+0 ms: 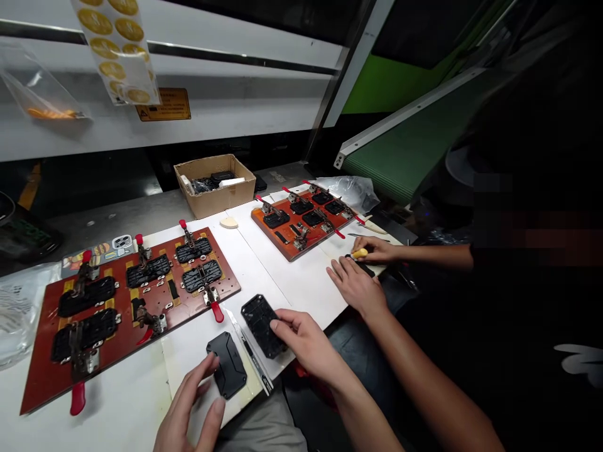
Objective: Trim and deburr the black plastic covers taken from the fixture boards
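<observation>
My left hand (191, 408) is low in front of me, thumb and fingers apart around the near end of a small black plastic housing (227, 364) lying on the white bench. My right hand (301, 339) grips the right edge of a second black housing (261, 323), ribbed side up. A metal ruler-like strip (252, 355) lies between the two parts. Just beyond them sits a red-brown jig board (122, 295) with red-handled toggle clamps and several black parts clamped in it.
A co-worker's two hands (362, 270) work at the bench's right edge, one holding a yellow-handled tool. A second jig board (301, 220), a cardboard box (214, 182), plastic bags and a green conveyor (414, 144) lie beyond.
</observation>
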Available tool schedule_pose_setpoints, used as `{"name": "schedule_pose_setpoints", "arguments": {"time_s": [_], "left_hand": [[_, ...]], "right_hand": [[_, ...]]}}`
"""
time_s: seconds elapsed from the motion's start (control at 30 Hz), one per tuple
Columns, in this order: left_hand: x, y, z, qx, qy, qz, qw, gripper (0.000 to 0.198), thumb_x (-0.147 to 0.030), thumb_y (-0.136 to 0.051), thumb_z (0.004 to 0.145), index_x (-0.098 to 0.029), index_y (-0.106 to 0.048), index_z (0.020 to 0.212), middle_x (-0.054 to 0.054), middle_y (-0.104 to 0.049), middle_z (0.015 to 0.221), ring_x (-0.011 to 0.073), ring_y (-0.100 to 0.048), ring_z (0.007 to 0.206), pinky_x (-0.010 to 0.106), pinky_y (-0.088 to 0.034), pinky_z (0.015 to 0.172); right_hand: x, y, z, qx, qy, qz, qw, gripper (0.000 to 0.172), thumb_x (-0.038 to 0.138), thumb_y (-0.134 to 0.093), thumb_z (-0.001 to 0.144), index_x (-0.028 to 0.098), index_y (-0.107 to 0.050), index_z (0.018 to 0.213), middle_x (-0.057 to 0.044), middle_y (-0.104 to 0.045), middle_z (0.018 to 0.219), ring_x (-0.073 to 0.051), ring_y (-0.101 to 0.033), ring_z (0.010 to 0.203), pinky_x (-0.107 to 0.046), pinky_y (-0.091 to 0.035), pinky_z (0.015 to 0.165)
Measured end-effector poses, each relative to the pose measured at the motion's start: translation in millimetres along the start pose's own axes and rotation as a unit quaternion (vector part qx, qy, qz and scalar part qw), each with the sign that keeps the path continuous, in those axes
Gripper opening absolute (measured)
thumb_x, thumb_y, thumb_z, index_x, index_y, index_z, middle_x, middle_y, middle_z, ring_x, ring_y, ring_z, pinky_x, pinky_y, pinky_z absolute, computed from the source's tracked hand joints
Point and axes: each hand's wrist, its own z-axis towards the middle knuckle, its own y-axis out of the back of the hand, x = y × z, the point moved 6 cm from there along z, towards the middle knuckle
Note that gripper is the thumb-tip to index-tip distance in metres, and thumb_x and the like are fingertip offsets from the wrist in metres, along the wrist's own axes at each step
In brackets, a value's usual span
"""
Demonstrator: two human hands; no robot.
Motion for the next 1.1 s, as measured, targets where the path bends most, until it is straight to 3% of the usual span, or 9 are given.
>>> {"name": "schedule_pose_setpoints", "arguments": {"time_s": [0.1,0.2,0.3,0.4,0.6,0.87,0.97,1.03,1.1], "left_hand": [[-24,-10.0,20,0.040,0.048,-0.104,0.993,0.055,-0.052,-0.063,0.089,-0.027,-0.058,0.138,0.009,-0.069,0.130,0.0277,-0.066,0.117,0.036,-0.059,0.094],[-37,-21.8,37,0.088,0.091,-0.178,0.976,0.058,-0.055,-0.070,0.083,-0.021,-0.064,0.129,0.011,-0.074,0.114,0.0250,-0.071,0.095,0.032,-0.061,0.076],[-38,-22.9,45,0.086,0.111,-0.224,0.964,0.058,-0.054,-0.078,0.076,-0.017,-0.069,0.119,0.010,-0.076,0.103,0.0197,-0.069,0.076,0.029,-0.059,0.066],[-30,-17.1,43,0.047,0.145,-0.265,0.952,0.059,-0.050,-0.083,0.072,-0.018,-0.067,0.119,0.008,-0.076,0.103,0.0147,-0.067,0.068,0.027,-0.058,0.067],[-27,-16.7,34,0.067,0.178,-0.329,0.925,0.055,-0.045,-0.081,0.078,-0.019,-0.063,0.122,0.008,-0.075,0.111,0.0124,-0.069,0.076,0.022,-0.058,0.074],[-30,-17.7,32,0.084,0.164,-0.309,0.933,0.055,-0.047,-0.079,0.079,-0.019,-0.063,0.124,0.010,-0.073,0.114,0.0156,-0.070,0.079,0.027,-0.060,0.076],[-26,18.1,37,0.048,0.113,-0.155,0.980,0.055,-0.056,-0.075,0.078,-0.022,-0.069,0.120,0.010,-0.075,0.113,0.0240,-0.072,0.090,0.032,-0.060,0.077],[-20,65.6,45,-0.065,0.086,-0.003,0.994,0.051,-0.062,-0.071,0.077,-0.025,-0.073,0.113,0.008,-0.076,0.113,0.0290,-0.071,0.100,0.036,-0.059,0.081],[-16,111.6,54,-0.174,0.075,0.093,0.977,0.050,-0.066,-0.065,0.079,-0.029,-0.072,0.111,0.006,-0.075,0.115,0.0309,-0.069,0.105,0.042,-0.057,0.090]], "right_hand": [[7,-18,-15,0.098,0.027,0.135,0.986,0.036,0.046,-0.054,0.099,0.016,-0.073,0.101,-0.002,-0.070,0.086,-0.016,-0.061,0.079,-0.024,-0.046,0.072],[11,-21,-22,0.144,0.035,0.131,0.980,0.033,0.044,-0.059,0.097,0.015,-0.075,0.098,-0.001,-0.069,0.086,-0.014,-0.058,0.077,-0.024,-0.044,0.073],[8,-18,-20,0.121,0.042,0.156,0.979,0.034,0.047,-0.062,0.096,0.016,-0.073,0.105,-0.002,-0.068,0.090,-0.013,-0.056,0.078,-0.023,-0.043,0.071],[2,-25,-16,0.112,0.037,0.207,0.971,0.036,0.048,-0.071,0.090,0.016,-0.070,0.108,-0.001,-0.063,0.088,-0.011,-0.052,0.074,-0.020,-0.040,0.065],[-12,-42,-10,0.085,-0.035,0.299,0.950,0.047,0.058,-0.068,0.089,0.014,-0.067,0.105,-0.002,-0.063,0.083,-0.009,-0.050,0.064,-0.021,-0.044,0.058],[-9,-42,-11,0.081,-0.042,0.270,0.958,0.044,0.059,-0.063,0.093,0.015,-0.065,0.097,0.000,-0.060,0.078,-0.008,-0.048,0.063,-0.020,-0.041,0.060],[-16,-25,-9,0.015,-0.049,0.235,0.971,0.044,0.059,-0.065,0.090,0.015,-0.064,0.096,0.000,-0.059,0.078,-0.010,-0.049,0.065,-0.021,-0.042,0.059],[-21,-2,-6,-0.088,-0.051,0.196,0.975,0.045,0.061,-0.063,0.090,0.017,-0.063,0.097,0.001,-0.057,0.078,-0.011,-0.049,0.066,-0.022,-0.043,0.059],[-17,18,-1,-0.167,-0.041,0.161,0.972,0.044,0.062,-0.059,0.092,0.018,-0.062,0.096,0.002,-0.054,0.075,-0.012,-0.048,0.064,-0.023,-0.043,0.058]]}}
